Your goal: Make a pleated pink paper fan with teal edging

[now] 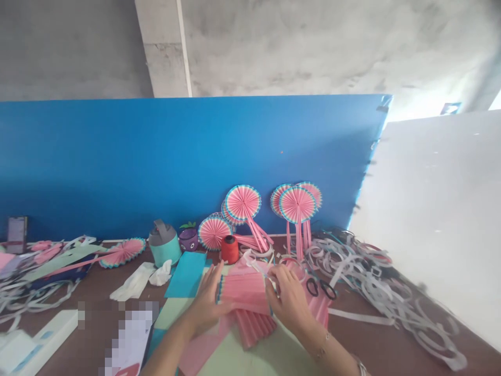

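A pleated pink paper strip (243,288) with blue-edged ends spans the space between my two hands. My left hand (207,300) grips its left end, thumb along the lower side. At the right end, my right hand (288,295) has its fingers bent over the paper. Below hangs another pleated pink piece (254,328), partly covered by the strip. Black-handled scissors (321,288) lie just right of my right hand, their blades hidden. Behind my hands stands a spool of red thread (229,249). Sheets of light green paper (250,360) and blue paper (186,274) lie underneath and to the left.
Finished pink paper rosettes (298,204) with streamers lean on the blue partition (176,156). A teal jug (164,245) and purple cup (189,240) stand at the back. Tangled white strips (376,292) cover the right side. Crumpled tissue (135,282) and a phone (17,234) are left.
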Tool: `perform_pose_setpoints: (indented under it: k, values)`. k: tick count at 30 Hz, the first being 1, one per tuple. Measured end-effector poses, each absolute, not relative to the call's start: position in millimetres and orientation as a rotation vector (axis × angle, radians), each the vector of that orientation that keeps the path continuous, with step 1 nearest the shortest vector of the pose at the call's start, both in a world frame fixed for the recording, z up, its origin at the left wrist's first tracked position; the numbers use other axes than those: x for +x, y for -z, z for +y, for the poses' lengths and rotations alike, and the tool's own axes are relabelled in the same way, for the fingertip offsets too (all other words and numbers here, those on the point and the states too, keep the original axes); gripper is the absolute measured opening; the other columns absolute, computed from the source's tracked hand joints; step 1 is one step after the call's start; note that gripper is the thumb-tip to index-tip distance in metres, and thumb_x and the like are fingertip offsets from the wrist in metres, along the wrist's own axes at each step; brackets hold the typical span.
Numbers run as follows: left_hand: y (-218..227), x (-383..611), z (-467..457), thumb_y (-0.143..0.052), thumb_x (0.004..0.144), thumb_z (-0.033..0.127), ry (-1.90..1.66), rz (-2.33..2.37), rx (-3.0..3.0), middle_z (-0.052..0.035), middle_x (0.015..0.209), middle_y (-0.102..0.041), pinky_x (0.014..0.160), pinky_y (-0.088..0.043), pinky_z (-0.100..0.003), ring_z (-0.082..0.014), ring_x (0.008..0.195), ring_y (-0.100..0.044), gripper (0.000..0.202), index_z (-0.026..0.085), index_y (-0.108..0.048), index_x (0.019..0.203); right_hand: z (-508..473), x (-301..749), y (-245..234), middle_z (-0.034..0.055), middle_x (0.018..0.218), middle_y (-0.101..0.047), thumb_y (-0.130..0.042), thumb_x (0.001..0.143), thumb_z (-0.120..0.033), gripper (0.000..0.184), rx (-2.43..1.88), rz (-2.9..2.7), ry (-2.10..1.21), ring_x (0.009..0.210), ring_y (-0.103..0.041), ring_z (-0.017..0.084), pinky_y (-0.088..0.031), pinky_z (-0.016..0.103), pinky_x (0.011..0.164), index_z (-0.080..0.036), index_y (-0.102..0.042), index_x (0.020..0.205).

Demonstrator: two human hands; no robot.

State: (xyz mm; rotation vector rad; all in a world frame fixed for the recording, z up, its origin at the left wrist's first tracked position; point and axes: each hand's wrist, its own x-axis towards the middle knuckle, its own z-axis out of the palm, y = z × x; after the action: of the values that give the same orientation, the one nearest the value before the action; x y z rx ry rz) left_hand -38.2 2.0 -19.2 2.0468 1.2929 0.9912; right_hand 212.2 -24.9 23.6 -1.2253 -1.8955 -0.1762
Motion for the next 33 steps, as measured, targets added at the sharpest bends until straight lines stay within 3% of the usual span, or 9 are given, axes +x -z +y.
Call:
perform_pose_setpoints:
  k: [2,5,9,12,16,18,25,33]
  values:
    - [20.9,-41.3,0.9,-0.07,0.067,0.023,-0.89,1.28,2.053,-0.0104,0.152,-0.025,0.108,-0.023,-0.055,-0.0354,0.14,-0.016,0.089,0.029,-0.027,0.144,-25.4,211.5,-22.6,0.0031,0.078,-0.055,-0.043,0.085,-0.016,0.006,-1.205,-1.9,0.15,0.069,-0.049,0.018,-0.033,0.028,0.063,-0.02,-0.048,0.084]
    - [17.3,-40.6,0.5,-0.064,0.066,0.016,-0.894,1.257,2.071,-0.0121,0.146,-0.037,0.107,-0.028,-0.05,-0.0314,0.134,-0.032,0.083,0.026,-0.033,0.142,-25.6,211.5,-22.7,0.0027,0.077,-0.054,-0.043,0.086,-0.015,0.008,-1.167,-1.891,0.104,0.069,-0.049,0.017,-0.035,0.028,0.065,-0.02,-0.047,0.081]
    - [8.1,-32.8,4.2,-0.062,0.064,0.016,-1.064,1.281,1.983,-0.012,0.12,-0.061,0.099,-0.038,-0.046,-0.0281,0.113,-0.054,0.064,0.022,-0.053,0.127,-27.0,211.9,-23.9,0.0023,0.076,-0.054,-0.04,0.087,-0.013,0.012,-1.108,-1.909,0.029,0.07,-0.05,0.016,-0.036,0.027,0.064,-0.02,-0.046,0.079]
    - [0.2,-25.6,4.9,-0.062,0.063,0.017,-1.117,1.26,1.87,-0.0089,0.104,-0.068,0.09,-0.045,-0.04,-0.0249,0.099,-0.06,0.048,0.02,-0.063,0.111,-30.9,211.0,-25.9,0.0017,0.075,-0.054,-0.04,0.087,-0.012,0.013,-1.027,-1.993,-0.047,0.068,-0.051,0.015,-0.035,0.026,0.061,-0.02,-0.047,0.08]
    - [-9.9,-14.7,-1.3,-0.062,0.066,0.024,-1.197,1.248,1.777,-0.0043,0.081,-0.068,0.073,-0.048,-0.032,-0.0198,0.075,-0.061,0.018,0.019,-0.067,0.083,-39.2,206.3,-31.0,0.0011,0.073,-0.054,-0.041,0.085,-0.011,0.012,-0.933,-2.127,-0.119,0.064,-0.051,0.014,-0.034,0.025,0.059,-0.021,-0.047,0.08]
    - [-12.6,-8.6,-5.9,-0.063,0.068,0.027,-1.256,1.265,1.743,-0.0028,0.073,-0.066,0.067,-0.047,-0.03,-0.0184,0.068,-0.058,0.012,0.018,-0.065,0.076,-43.4,203.2,-33.8,0.0012,0.073,-0.055,-0.041,0.083,-0.011,0.012,-0.912,-2.167,-0.138,0.064,-0.05,0.015,-0.034,0.026,0.059,-0.02,-0.047,0.08]
    - [-11.6,8.9,-17.2,-0.066,0.068,0.031,-1.259,1.169,1.519,-0.0015,0.071,-0.063,0.061,-0.044,-0.026,-0.0168,0.066,-0.058,0.017,0.017,-0.061,0.077,-46.9,197.2,-37.0,-0.0011,0.071,-0.053,-0.045,0.083,-0.015,0.01,-0.986,-2.168,-0.444,0.062,-0.047,0.013,-0.033,0.024,0.057,-0.02,-0.049,0.076]
    - [-11.9,11.0,-16.0,-0.073,0.059,0.033,-1.215,1.068,1.356,-0.0065,0.078,-0.069,0.071,-0.046,-0.03,-0.0203,0.075,-0.062,0.023,0.016,-0.066,0.072,-38.0,199.1,-32.6,-0.0029,0.066,-0.052,-0.047,0.086,-0.02,0.015,-1.111,-2.048,-0.591,0.059,-0.045,0.011,-0.032,0.022,0.053,-0.019,-0.051,0.071]
